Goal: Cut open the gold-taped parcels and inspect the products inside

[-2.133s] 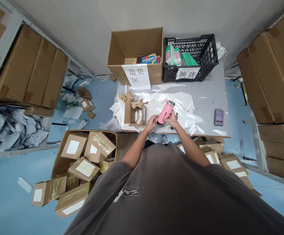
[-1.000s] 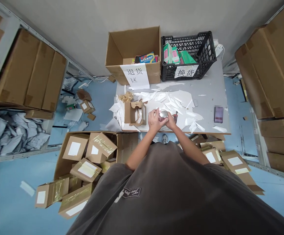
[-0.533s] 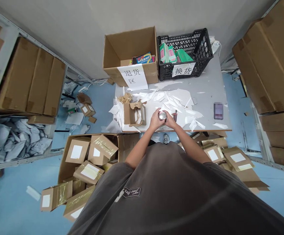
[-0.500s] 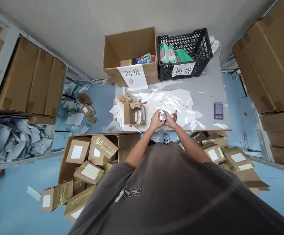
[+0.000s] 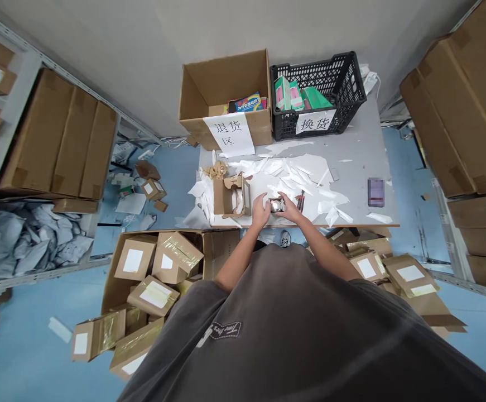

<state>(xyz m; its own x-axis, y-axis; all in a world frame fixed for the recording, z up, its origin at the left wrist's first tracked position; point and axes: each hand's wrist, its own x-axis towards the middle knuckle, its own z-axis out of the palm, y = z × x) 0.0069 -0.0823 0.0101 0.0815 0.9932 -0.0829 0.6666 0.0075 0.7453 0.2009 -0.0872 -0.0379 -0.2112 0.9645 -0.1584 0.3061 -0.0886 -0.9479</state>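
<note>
- Your left hand point(image 5: 260, 213) and right hand point(image 5: 290, 210) hold a silver-topped flask point(image 5: 275, 206) between them.
- Left of your grip: opened carton point(image 5: 219, 196).
- Just right: red-and-black tool point(image 5: 300, 201).

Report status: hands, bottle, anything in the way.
Left hand and right hand on bottle. Bottle's silver end showing. Paper scraps beyond; open carton left of hands.

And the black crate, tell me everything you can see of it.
The crate looks like black plastic, with lattice walls and an open top. It stands upright at the table's far side, close beside the open cardboard box. A white paper sign covers part of its front; green and pink boxes lie inside.
</note>
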